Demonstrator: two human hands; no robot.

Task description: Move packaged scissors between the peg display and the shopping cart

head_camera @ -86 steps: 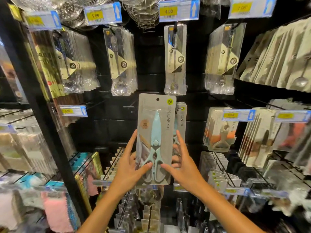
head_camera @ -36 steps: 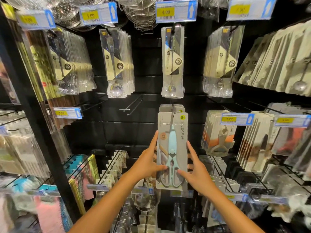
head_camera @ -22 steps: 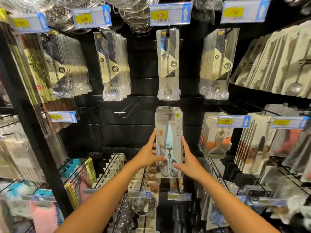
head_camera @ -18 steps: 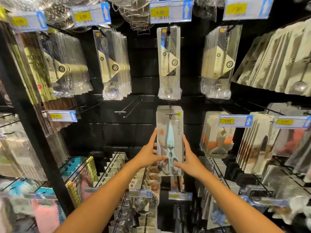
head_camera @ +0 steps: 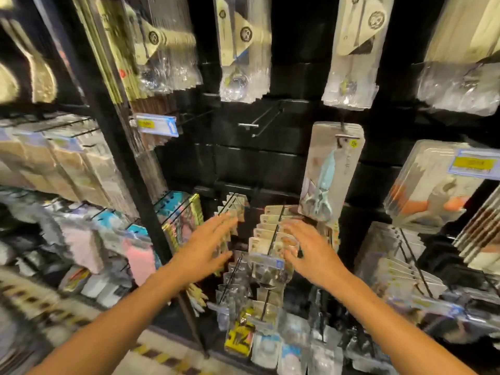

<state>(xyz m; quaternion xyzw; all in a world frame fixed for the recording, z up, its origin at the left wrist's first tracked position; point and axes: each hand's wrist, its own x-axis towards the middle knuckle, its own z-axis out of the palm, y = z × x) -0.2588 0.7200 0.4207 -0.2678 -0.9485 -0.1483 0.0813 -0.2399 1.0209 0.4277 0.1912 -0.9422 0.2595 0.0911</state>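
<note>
Both hands empty, fingers spread — flat carded scissors pegged

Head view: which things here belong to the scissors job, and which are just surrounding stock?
Job:
- packaged scissors, hanging on its peg
- left hand, open, holding nothing
- right hand, open, holding nothing

Surrounding stock:
- empty peg
- bagged spoons
- price tag
- pink cloth

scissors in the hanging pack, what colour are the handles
Pale blue-green, on the packaged scissors hanging from the peg; the head view shows it, though blurred.
</note>
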